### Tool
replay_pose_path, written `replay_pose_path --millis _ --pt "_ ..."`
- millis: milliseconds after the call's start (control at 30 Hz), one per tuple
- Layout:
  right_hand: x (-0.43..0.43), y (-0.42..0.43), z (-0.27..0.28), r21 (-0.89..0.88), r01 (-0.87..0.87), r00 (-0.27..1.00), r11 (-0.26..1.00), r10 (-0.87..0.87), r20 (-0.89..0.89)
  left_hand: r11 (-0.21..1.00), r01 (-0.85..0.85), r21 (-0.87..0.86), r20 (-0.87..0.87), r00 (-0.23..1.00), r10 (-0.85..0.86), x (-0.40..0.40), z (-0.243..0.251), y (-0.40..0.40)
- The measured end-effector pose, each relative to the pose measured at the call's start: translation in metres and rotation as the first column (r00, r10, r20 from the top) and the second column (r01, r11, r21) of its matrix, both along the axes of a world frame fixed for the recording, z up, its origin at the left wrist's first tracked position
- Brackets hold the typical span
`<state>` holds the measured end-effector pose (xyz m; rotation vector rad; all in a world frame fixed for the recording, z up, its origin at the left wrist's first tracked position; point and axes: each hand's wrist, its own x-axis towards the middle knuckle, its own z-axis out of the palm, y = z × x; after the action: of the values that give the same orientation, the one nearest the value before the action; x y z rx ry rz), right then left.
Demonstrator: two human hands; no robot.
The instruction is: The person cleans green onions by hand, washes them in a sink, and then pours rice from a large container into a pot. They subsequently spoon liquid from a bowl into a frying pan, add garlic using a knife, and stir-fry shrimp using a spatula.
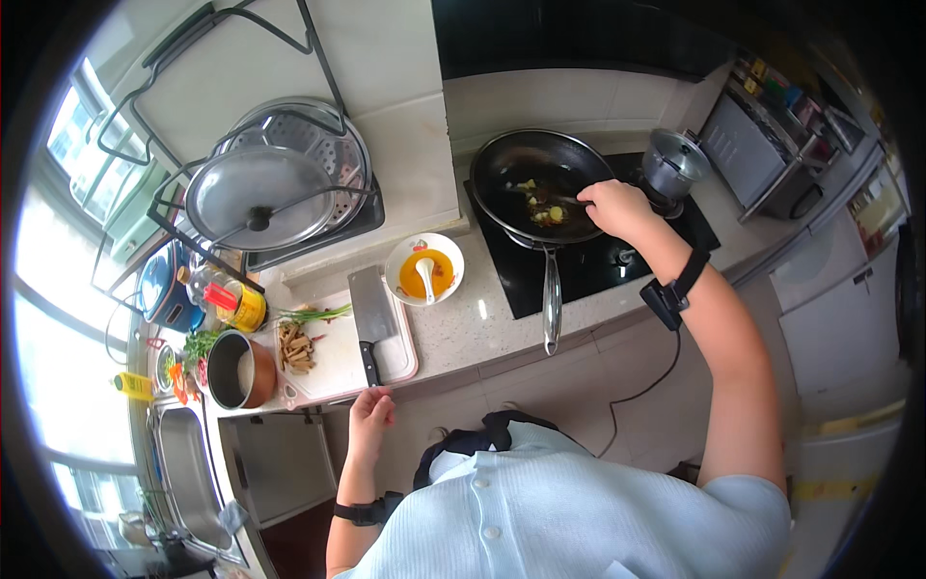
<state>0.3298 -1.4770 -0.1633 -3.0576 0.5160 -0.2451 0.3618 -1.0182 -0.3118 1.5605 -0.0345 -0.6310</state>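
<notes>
My right hand [615, 206] grips the end of a spatula or similar utensil [561, 197] over the right side of a black wok [514, 155]. In the wok lie yellowish pieces of food [548, 215] with darker bits. Its metal handle [552, 304] points towards me. My left hand [372, 412] hangs with curled fingers near the counter's front edge, just below the black handle of a cleaver [372, 304]; whether it touches anything is unclear. The cleaver lies on a cutting board [333, 380] beside brown strips of food [295, 349] and green stalks [318, 313].
A bowl of orange liquid [452, 253] with a white spoon stands between board and cooktop [506, 289]. A lidded pot [674, 163] stands behind my right hand. Left are a brown pot [264, 373], a yellow-labelled bottle [248, 311] and a sink [189, 470]. A lid [289, 188] rests in a rack.
</notes>
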Motion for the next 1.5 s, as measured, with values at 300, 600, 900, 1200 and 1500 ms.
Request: replay_pose_path --millis 300,600,900,1200,1500 --pt "0.027 -0.056 -0.018 -0.155 -0.017 0.998 0.988 0.025 0.051 0.992 -0.017 0.121 0.019 1.000 0.015 -0.036 0.003 -0.022" --pt "-0.066 -0.049 0.038 -0.115 -0.126 0.979 0.985 0.105 -0.177 0.990 0.136 0.032 0.008 0.991 -0.136 -0.018 -0.008 -0.061" --pt "-0.089 -0.034 0.078 0.028 -0.053 0.953 0.998 0.059 -0.296 0.871 0.410 -0.271 -0.340 0.806 -0.485 -0.025 -0.002 -0.229" --pt "-0.032 -0.067 0.004 -0.233 -0.026 0.998 0.972 0.014 -0.053 0.829 0.420 -0.369 -0.316 0.782 -0.537 -0.029 0.013 -0.232" --pt "-0.027 -0.037 -0.011 -0.164 -0.173 0.985 0.971 0.168 -0.045 0.837 0.422 -0.347 -0.356 0.767 -0.534 -0.032 0.025 -0.220"
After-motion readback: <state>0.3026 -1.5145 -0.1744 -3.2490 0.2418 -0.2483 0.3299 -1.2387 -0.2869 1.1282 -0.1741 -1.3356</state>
